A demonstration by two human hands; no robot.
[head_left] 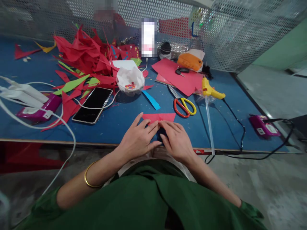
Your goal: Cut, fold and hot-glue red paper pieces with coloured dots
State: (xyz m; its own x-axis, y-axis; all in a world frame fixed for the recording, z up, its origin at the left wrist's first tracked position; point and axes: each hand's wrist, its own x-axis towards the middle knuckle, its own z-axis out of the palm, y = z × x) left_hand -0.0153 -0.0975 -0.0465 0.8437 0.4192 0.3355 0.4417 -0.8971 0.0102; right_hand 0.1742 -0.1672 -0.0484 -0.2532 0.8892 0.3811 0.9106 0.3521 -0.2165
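So, red paper [165, 117] lies on blue table [127, 108], just fwd of me, at my fingertips; long axis L–R, approx. parallel w/ table edge. My L hand [137, 139] covers its left part; my R hand [178, 140] is on near side, rt of ctr. Fingertips close together, thumbs off paper; can't tell if pinching or pressing.

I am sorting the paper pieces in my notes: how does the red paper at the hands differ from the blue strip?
The red paper is broader; the blue strip is narrow. The left hand and right hand touch the red paper; neither touches the blue strip. The red paper's far edge runs crosswise; the blue strip slants.
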